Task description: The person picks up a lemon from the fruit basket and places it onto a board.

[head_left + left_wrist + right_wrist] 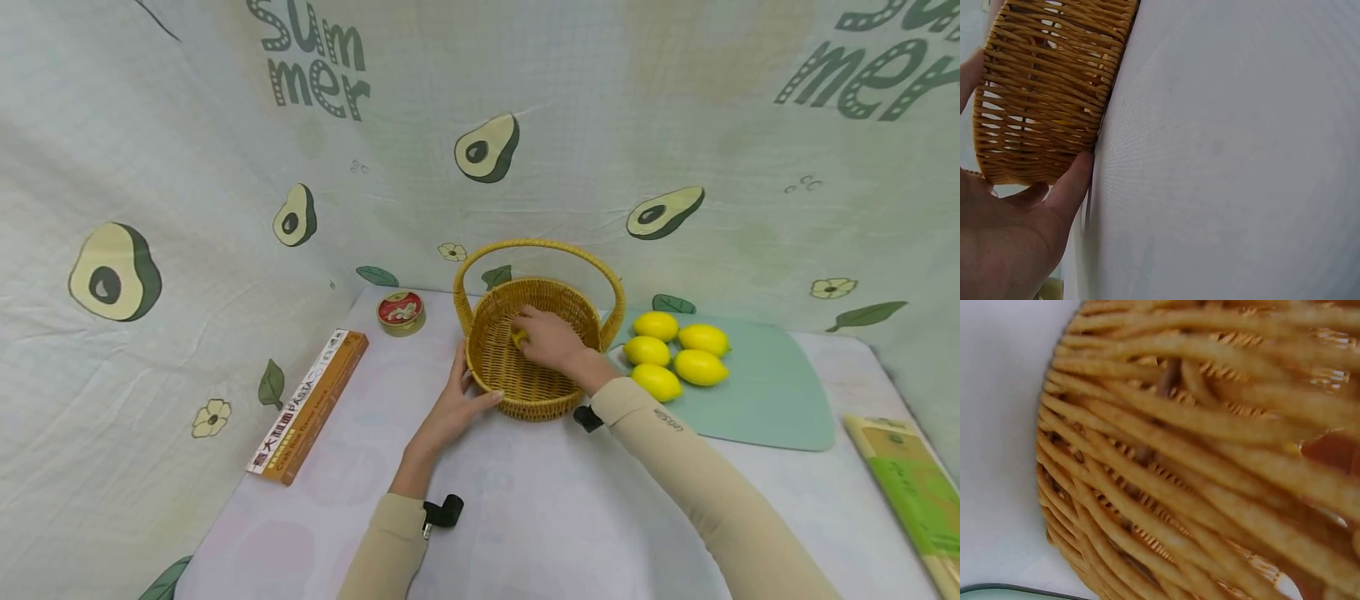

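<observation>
a lemon is sitting low inside the wicker basket, near its left inner wall, and only a small yellow patch of it is showing past the fingers. the right hand is reaching down over the basket's rim with its fingers curled around that lemon, so the hand itself is blocking most of the fruit from the head camera. the basket's arched handle is standing over the hand. the left hand is resting against the basket's outer wall at the near left, fingers straight and spread along the weave, thumb touching the base where it meets the table.

just to the right of the basket, four more lemons are lying bunched together on a pale green mat. to the left, a round tin is standing near the back, and a long pasta box is lying slantwise, well apart from the basket. a green packet is lying at the table's right edge.
</observation>
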Motion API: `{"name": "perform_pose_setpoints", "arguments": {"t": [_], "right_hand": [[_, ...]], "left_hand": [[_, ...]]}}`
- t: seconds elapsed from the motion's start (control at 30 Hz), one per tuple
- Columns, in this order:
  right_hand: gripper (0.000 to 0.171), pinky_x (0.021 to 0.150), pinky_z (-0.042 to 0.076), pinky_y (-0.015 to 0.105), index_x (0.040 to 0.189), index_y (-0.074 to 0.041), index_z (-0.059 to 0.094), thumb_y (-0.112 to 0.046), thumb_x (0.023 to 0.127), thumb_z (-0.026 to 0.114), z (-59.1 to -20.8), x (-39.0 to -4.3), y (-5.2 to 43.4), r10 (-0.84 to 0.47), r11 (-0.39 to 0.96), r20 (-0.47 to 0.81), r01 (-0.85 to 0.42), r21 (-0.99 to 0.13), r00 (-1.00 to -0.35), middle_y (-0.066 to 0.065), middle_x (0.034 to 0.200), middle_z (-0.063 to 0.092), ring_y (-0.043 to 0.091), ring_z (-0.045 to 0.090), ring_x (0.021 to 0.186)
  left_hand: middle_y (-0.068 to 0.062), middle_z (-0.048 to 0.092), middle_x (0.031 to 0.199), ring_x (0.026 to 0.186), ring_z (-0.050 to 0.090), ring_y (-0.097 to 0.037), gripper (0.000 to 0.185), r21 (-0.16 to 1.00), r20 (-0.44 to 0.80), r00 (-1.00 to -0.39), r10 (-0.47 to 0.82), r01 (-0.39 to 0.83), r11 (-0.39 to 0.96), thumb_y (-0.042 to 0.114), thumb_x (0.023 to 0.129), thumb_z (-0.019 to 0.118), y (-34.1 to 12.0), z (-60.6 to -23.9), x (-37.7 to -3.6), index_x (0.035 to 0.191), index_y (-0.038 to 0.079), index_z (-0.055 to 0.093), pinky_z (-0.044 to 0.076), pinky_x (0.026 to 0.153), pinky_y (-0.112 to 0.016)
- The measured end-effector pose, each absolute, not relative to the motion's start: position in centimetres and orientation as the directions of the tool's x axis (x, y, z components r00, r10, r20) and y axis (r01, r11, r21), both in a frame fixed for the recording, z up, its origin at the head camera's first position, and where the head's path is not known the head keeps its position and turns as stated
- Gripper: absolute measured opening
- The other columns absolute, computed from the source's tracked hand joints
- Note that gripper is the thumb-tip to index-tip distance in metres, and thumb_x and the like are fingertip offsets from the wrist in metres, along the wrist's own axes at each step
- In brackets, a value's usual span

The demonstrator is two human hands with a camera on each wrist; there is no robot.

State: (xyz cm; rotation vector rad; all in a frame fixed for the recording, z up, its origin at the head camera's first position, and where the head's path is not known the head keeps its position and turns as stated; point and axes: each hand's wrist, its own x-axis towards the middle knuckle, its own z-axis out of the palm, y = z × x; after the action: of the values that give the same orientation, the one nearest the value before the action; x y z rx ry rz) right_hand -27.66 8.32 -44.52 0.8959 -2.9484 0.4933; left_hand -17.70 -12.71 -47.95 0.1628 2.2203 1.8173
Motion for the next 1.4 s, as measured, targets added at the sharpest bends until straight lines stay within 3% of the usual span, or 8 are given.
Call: {"name": "perform_pose_setpoints", "arguments": {"t": [0.13, 0.37, 0.53, 0.67, 0.8, 1.0, 1.3, 1.4], "right_hand": [[0.026, 0.078, 0.055, 0.039, 0.117, -0.006, 0.066, -0.007, 0.092, 0.061, -44.6, -27.3, 8.4, -0.541, 0.781, 0.126, -0.552, -0.291, -0.832, 0.008, 0.114, 0.061, 0.023, 0.062, 0.088], [0.045, 0.082, 0.05, 0.04, 0.132, -0.001, 0.06, -0.01, 0.088, 0.067, -44.2, -26.7, 9.4, -0.521, 0.807, 0.002, -0.493, -0.325, -0.854, 0.017, 0.128, 0.062, 0.027, 0.061, 0.102], [0.046, 0.074, 0.046, 0.034, 0.129, -0.002, 0.062, -0.012, 0.085, 0.068, -44.0, -26.3, 10.2, -0.53, 0.807, -0.05, -0.485, -0.339, -0.847, 0.012, 0.116, 0.068, 0.021, 0.057, 0.09], [0.046, 0.079, 0.048, 0.036, 0.133, -0.005, 0.062, -0.01, 0.087, 0.066, -43.5, -25.5, 10.7, -0.535, 0.814, -0.104, -0.477, -0.332, -0.839, 0.012, 0.121, 0.068, 0.021, 0.059, 0.095], [0.045, 0.081, 0.051, 0.039, 0.135, -0.007, 0.061, -0.007, 0.09, 0.062, -42.8, -24.6, 10.9, -0.543, 0.817, -0.137, -0.483, -0.316, -0.828, 0.013, 0.124, 0.067, 0.023, 0.061, 0.096], [0.047, 0.072, 0.048, 0.032, 0.135, -0.011, 0.063, -0.004, 0.088, 0.06, -42.1, -23.8, 11.5, -0.552, 0.816, -0.145, -0.497, -0.293, -0.821, 0.01, 0.128, 0.067, 0.019, 0.057, 0.089], [0.049, 0.074, 0.047, 0.032, 0.133, -0.011, 0.064, -0.003, 0.085, 0.064, -40.8, -23.0, 13.2, -0.581, 0.788, -0.108, -0.525, -0.323, -0.806, 0.009, 0.134, 0.065, 0.021, 0.058, 0.101], [0.05, 0.077, 0.051, 0.035, 0.132, -0.012, 0.065, -0.003, 0.083, 0.065, -40.3, -22.7, 13.9, -0.592, 0.777, -0.07, -0.546, -0.314, -0.803, 0.01, 0.135, 0.064, 0.026, 0.061, 0.112]], "left_hand": [[0.0, 0.003, 0.169, 0.154, 0.015, -0.035, 0.113, 0.975, -0.13, -0.958, 0.255, -0.077, 0.207, 0.032, 0.087, 0.077, -12.7, -47.3, -17.4, 0.156, 0.043, -0.012, 0.018, 0.122, -0.057], [0.0, 0.002, 0.169, 0.154, 0.014, -0.036, 0.111, 0.975, -0.13, -0.958, 0.257, -0.077, 0.207, 0.03, 0.089, 0.076, -12.6, -47.3, -17.3, 0.156, 0.044, -0.011, 0.017, 0.122, -0.058], [0.005, 0.005, 0.168, 0.154, 0.016, -0.034, 0.111, 0.979, -0.103, -0.964, 0.244, -0.056, 0.195, 0.038, 0.086, 0.078, -12.7, -48.8, -17.8, 0.152, 0.053, -0.009, 0.019, 0.121, -0.059], [0.008, 0.009, 0.167, 0.153, 0.019, -0.034, 0.11, 0.98, -0.065, -0.975, 0.213, -0.022, 0.198, 0.045, 0.081, 0.081, -12.7, -50.7, -18.4, 0.149, 0.06, -0.005, 0.022, 0.12, -0.061], [0.005, 0.008, 0.168, 0.153, 0.019, -0.035, 0.111, 0.979, -0.062, -0.976, 0.21, -0.019, 0.201, 0.044, 0.082, 0.081, -12.8, -50.8, -18.4, 0.15, 0.058, -0.005, 0.022, 0.12, -0.061], [0.008, 0.007, 0.167, 0.154, 0.018, -0.03, 0.111, 0.982, -0.08, -0.973, 0.218, -0.04, 0.185, 0.043, 0.082, 0.08, -12.8, -50.5, -18.2, 0.149, 0.058, -0.006, 0.022, 0.121, -0.057], [0.007, 0.005, 0.168, 0.154, 0.016, -0.031, 0.112, 0.984, -0.083, -0.971, 0.225, -0.044, 0.174, 0.042, 0.083, 0.08, -12.8, -50.4, -18.1, 0.151, 0.055, -0.007, 0.021, 0.121, -0.058], [0.007, 0.007, 0.167, 0.154, 0.017, -0.032, 0.111, 0.983, -0.079, -0.973, 0.218, -0.04, 0.179, 0.045, 0.082, 0.081, -12.8, -50.6, -18.1, 0.15, 0.057, -0.006, 0.021, 0.121, -0.058]]}}
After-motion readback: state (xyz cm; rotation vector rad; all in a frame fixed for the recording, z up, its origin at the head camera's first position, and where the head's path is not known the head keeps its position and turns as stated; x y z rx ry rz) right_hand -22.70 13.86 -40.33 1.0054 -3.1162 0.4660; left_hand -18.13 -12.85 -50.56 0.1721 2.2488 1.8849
